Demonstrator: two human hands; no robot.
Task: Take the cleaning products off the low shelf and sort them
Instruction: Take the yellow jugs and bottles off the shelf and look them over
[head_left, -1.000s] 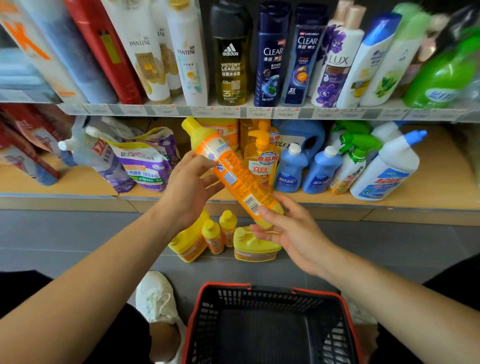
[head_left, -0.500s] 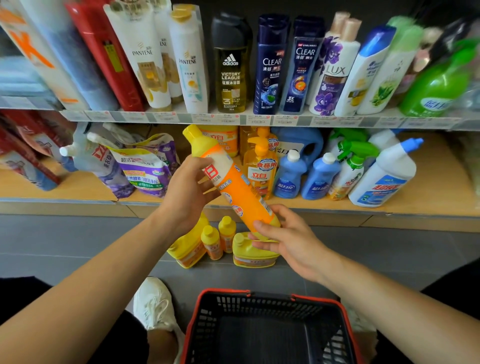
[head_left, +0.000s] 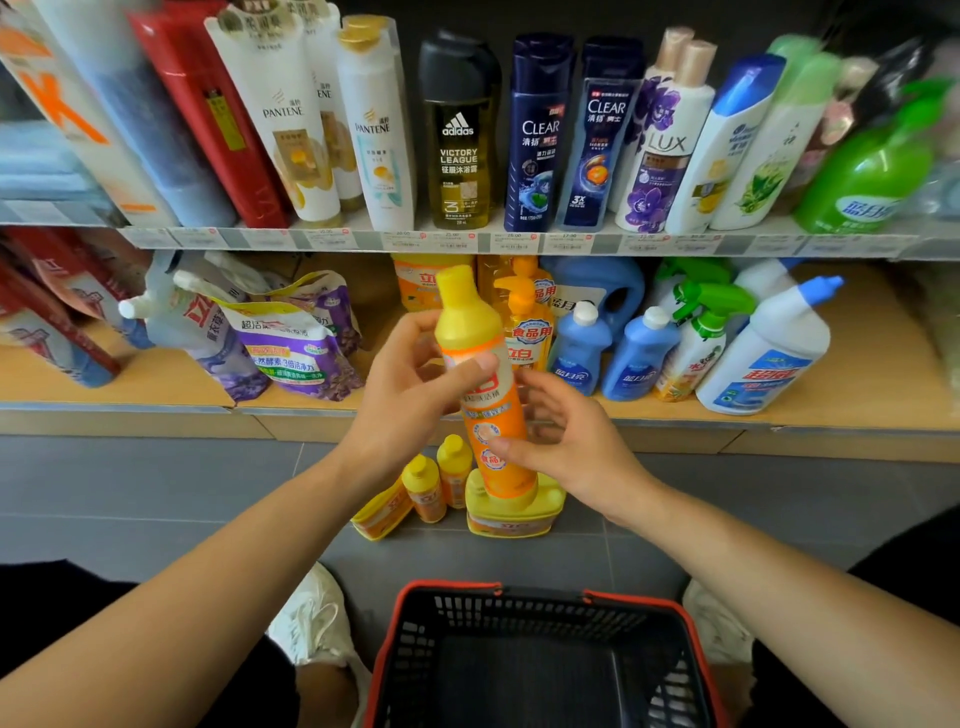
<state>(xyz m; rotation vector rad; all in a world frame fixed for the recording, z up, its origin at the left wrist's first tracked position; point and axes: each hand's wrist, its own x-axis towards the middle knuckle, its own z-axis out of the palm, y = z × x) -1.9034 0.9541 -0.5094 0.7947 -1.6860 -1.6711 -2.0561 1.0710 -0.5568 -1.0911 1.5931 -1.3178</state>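
Observation:
An orange detergent bottle (head_left: 485, 410) with a yellow cap stands nearly upright between my hands. My left hand (head_left: 410, 395) grips its upper part, thumb across the label. My right hand (head_left: 566, 441) touches its lower part with thumb and fingertips, fingers spread. Below it on the grey floor stand several yellow and orange bottles (head_left: 441, 483) and a squat yellow jug (head_left: 514, 514). On the low shelf (head_left: 857, 395) remain an orange pump bottle (head_left: 524, 322), two small blue bottles (head_left: 613, 353), a green-trigger spray bottle (head_left: 696, 343), a white angled-neck bottle (head_left: 769, 353) and purple refill pouches (head_left: 291, 348).
A black shopping basket (head_left: 540, 597) with a red rim sits on the floor below my hands. White shoes (head_left: 317, 618) flank it. The upper shelf (head_left: 467, 241) carries shampoo and body-wash bottles. Red packages (head_left: 57, 312) lean at the low shelf's left end.
The orange bottle has swung from a slant to nearly upright and moved right and down, over the squat jug. My right hand shifted from under its base to its side.

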